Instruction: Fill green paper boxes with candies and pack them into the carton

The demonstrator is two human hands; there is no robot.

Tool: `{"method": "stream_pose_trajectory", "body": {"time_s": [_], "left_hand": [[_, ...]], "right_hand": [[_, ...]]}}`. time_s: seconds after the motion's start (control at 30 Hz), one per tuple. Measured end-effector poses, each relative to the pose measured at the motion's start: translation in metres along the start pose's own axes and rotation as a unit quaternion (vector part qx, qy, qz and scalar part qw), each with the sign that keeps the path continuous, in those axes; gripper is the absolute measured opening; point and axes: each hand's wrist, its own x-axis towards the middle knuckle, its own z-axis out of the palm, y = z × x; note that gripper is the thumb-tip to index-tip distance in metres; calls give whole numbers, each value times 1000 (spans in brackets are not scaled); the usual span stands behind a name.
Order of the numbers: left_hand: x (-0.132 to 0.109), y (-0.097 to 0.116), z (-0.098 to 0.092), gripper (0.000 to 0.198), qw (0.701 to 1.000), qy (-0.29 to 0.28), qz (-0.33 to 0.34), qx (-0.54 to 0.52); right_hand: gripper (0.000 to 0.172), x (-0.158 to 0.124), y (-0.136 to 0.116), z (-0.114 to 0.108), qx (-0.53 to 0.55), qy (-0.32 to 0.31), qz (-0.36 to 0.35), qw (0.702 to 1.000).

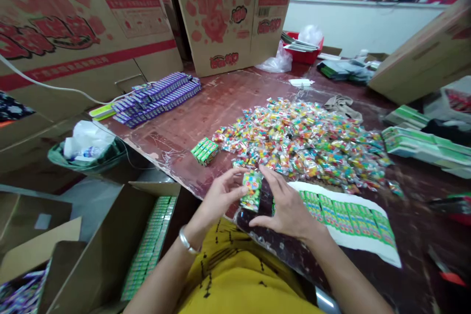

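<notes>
A small green candy box [251, 190] with a colourful printed front is upright near the table's front edge. My left hand [224, 190], with a silver bangle at the wrist, grips it between thumb and fingers. On the box's other side is my right hand [285, 201], its thumb and fingers spread apart with nothing between them. Just right of that hand, a white sheet [382, 250] bears a row of flat green printed pieces [346, 216]. Beyond both hands spreads a large heap of clear-wrapped colourful candies [301, 142]. A small block of green boxes [205, 151] sits to the left.
Purple boxes [158, 98] are stacked at the back left, before large cartons [224, 14]. An open carton of green boxes [150, 240] stands below the table's left edge, near a lined bin [88, 149]. Green flat cartons [423, 144] and an orange-handled tool [452, 277] lie at right.
</notes>
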Motion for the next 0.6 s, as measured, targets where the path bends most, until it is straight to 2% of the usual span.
{"method": "stream_pose_trajectory", "body": {"time_s": [0.03,0.07,0.1,0.13,0.17,0.2,0.23,0.3,0.37,0.47,0.53,0.6], "left_hand": [[3,7,-13,47,999,33,22,36],[8,15,-29,46,992,80,47,88],[15,24,-48,46,973,148,77,160],[22,32,-68,44,936,223,101,251],[31,39,-89,42,886,291,120,341],[41,44,-110,41,833,325,114,433],[51,48,-128,40,788,333,93,509],[69,49,-156,40,734,313,37,602],[84,44,-169,41,719,273,-13,639],[97,30,-169,39,735,217,-43,641],[100,23,-167,42,746,203,-35,633],[100,19,-164,47,751,215,-25,624]], "right_hand": [[110,1,0,-2,-2,-1,10,1000],[108,2,1,-4,-6,5,26,1000],[100,1,4,-6,-10,16,45,999],[88,-1,7,-8,-14,30,65,997],[77,-5,12,-9,-15,44,84,995],[68,-10,18,-10,-16,55,100,993],[61,-16,24,-11,-16,64,112,992],[53,-30,36,-13,-16,71,135,988],[49,-43,46,-15,-19,71,157,985],[47,-59,57,-22,-13,70,193,979],[47,-66,62,-26,-14,71,219,973],[45,-71,66,-30,-22,74,241,967]]}}
